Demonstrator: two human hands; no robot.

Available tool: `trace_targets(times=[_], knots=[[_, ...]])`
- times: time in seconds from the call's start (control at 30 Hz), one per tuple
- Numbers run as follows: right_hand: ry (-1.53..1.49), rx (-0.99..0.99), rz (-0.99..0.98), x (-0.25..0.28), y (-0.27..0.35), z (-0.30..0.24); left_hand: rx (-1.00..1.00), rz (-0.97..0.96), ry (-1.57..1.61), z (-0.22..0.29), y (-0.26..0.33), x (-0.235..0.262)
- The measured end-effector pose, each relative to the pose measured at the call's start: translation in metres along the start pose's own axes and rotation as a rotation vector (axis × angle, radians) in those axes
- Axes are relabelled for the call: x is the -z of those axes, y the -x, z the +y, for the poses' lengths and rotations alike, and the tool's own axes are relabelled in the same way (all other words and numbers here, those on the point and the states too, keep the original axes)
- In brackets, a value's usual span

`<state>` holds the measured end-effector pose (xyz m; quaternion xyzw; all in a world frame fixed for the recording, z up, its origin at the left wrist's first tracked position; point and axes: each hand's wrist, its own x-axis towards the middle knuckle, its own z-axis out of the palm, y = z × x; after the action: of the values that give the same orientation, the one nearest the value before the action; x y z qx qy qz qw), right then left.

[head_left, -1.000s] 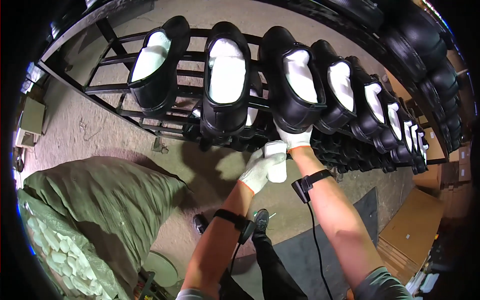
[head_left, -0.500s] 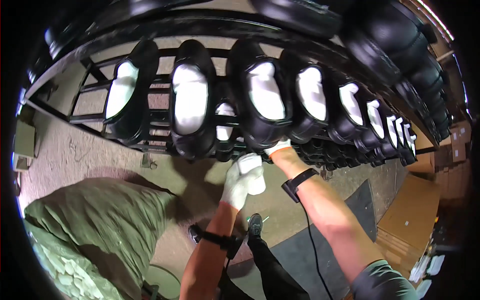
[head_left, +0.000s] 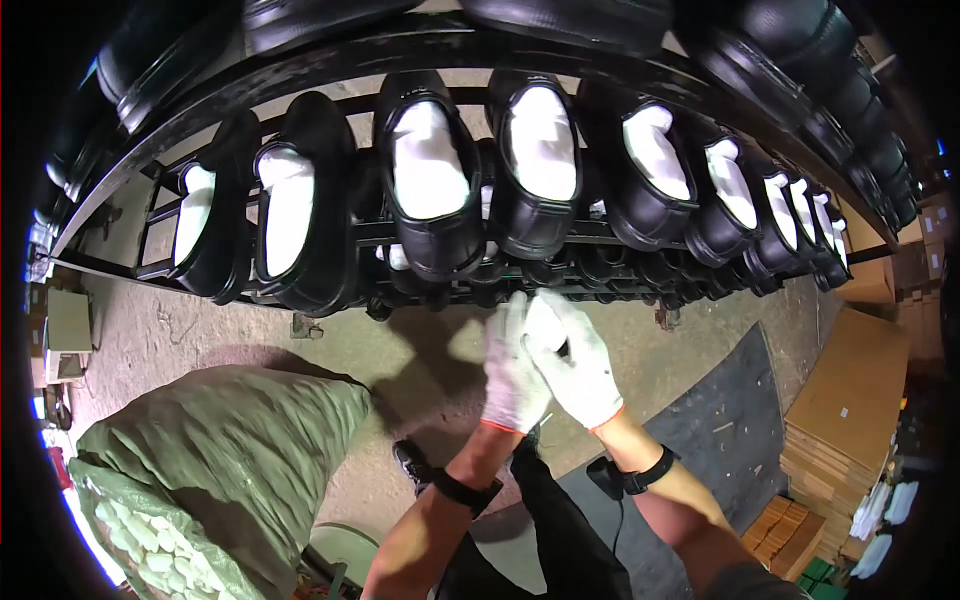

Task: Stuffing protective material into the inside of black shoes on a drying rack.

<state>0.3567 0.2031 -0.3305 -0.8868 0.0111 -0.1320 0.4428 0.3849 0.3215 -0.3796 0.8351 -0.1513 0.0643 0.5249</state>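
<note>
My left hand [head_left: 512, 370] and my right hand [head_left: 580, 375], both in white knit gloves with orange cuffs, meet in front of the shoe rack. A white shoe insert [head_left: 545, 318] seems to be in my right hand, its outline merging with the gloves. The left fingers are blurred and lie against it or the right hand; I cannot tell which. Just beyond stand black slip-on shoes, heels toward me, with white inserts in their openings; the nearest are one shoe [head_left: 537, 215] and another shoe [head_left: 432, 235].
A black metal rack [head_left: 400, 55] curves across the far side, with more shoes above and below. A large green sack [head_left: 230, 430] stands at left, beside an open bag of white pieces [head_left: 150, 550]. Flat cardboard [head_left: 850, 390] is stacked at right near a dark mat [head_left: 700, 430].
My right hand has drawn back from under a shoe and come together with my left hand, which held a white insert. The view has shifted, so the rack appears moved.
</note>
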Motion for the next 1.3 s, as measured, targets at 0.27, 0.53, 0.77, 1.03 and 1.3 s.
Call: trace_targets(times=[0.27, 0.53, 0.77, 1.03, 1.3], knots=[[-0.379, -0.475, -0.041, 0.051, -0.02, 0.021, -0.096, -0.106, -0.197, 0.023, -0.012, -0.02], [-0.374, -0.139, 0.439, 0.021, -0.096, 0.093, 0.385, -0.003, 0.164, 0.002, -0.022, -0.074], [0.631, 0.184, 0.1, -0.014, -0.131, 0.138, 0.962, -0.088, 1.373, -0.032, -0.041, -0.108], [1.016, 0.141, -0.282, 0.021, -0.128, 0.158, 0.895, -0.477, 0.939, -0.011, -0.051, -0.122], [1.027, -0.111, -0.359, -0.052, -0.127, 0.118, 0.607, -0.215, 0.62, -0.037, 0.016, -0.033]])
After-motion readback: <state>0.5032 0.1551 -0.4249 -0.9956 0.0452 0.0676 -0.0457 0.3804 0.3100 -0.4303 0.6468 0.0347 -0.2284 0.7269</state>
